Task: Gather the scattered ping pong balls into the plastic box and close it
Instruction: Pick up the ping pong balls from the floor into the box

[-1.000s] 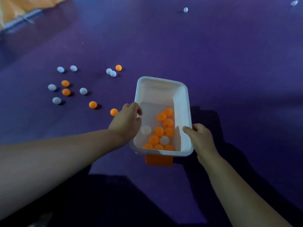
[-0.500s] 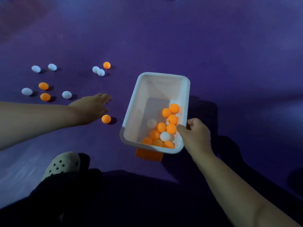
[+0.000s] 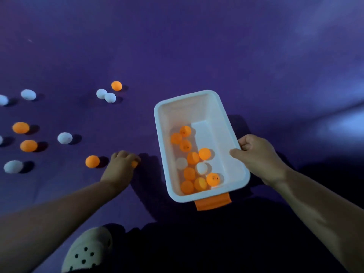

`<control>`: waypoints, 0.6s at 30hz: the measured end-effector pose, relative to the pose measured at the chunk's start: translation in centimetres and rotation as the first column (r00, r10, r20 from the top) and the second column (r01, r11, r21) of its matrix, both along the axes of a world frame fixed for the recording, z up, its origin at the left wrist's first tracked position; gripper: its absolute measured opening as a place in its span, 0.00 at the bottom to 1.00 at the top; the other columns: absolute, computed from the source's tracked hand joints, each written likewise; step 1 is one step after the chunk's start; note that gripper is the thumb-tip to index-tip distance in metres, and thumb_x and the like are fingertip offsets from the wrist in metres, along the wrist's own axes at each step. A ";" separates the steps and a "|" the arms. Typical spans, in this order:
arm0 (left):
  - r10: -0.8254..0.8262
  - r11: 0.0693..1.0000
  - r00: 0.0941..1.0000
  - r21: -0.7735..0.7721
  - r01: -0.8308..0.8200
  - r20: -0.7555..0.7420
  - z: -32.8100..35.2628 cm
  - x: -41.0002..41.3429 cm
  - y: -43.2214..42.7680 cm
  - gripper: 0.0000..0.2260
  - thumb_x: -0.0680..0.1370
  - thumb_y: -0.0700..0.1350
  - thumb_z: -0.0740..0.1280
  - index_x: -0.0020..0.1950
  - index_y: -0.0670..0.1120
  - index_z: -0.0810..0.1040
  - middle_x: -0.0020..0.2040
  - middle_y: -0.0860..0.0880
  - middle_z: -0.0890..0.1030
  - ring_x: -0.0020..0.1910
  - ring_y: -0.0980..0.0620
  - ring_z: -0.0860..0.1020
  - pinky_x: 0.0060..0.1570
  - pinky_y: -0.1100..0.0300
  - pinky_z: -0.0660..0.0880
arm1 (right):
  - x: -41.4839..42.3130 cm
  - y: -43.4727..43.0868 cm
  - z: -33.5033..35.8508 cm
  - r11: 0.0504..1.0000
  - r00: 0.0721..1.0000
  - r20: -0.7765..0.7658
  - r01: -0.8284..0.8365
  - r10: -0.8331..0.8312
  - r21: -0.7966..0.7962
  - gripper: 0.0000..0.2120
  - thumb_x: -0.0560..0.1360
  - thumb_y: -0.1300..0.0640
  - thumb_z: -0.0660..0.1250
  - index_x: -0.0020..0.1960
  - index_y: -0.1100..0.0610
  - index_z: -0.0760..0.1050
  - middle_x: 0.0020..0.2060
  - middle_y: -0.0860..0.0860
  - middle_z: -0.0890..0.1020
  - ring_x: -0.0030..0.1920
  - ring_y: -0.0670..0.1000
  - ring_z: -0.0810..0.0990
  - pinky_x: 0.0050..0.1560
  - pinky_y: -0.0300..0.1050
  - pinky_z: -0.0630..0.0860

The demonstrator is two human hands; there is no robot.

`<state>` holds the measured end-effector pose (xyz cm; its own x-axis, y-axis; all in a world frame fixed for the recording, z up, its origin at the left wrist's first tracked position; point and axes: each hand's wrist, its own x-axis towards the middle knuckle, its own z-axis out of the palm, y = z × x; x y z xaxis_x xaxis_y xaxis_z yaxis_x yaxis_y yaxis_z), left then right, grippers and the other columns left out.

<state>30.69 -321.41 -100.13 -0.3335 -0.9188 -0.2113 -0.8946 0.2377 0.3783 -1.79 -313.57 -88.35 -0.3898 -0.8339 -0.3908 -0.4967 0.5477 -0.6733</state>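
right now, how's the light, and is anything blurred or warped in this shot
Head view: dim purplish light, pale glare on the floor at right. Head view: wide-angle warp stretches the white ball at the left edge into an egg.

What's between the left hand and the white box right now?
Only bare purple floor, in shadow, per the head view. The left hand grips an orange ball on its box-facing side; the right hand holds the white box.
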 end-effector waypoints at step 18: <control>0.335 0.927 0.738 0.066 -0.368 -0.586 5.2 7.2 -4.6 0.08 0.77 0.42 0.65 0.55 0.48 0.77 0.49 0.59 0.77 0.57 0.50 0.69 0.51 0.57 0.68 | 12.3 -7.9 -0.1 0.994 0.994 0.025 0.106 -0.106 0.023 0.05 0.71 0.62 0.69 0.45 0.62 0.76 0.43 0.59 0.83 0.47 0.60 0.82 0.47 0.54 0.79</control>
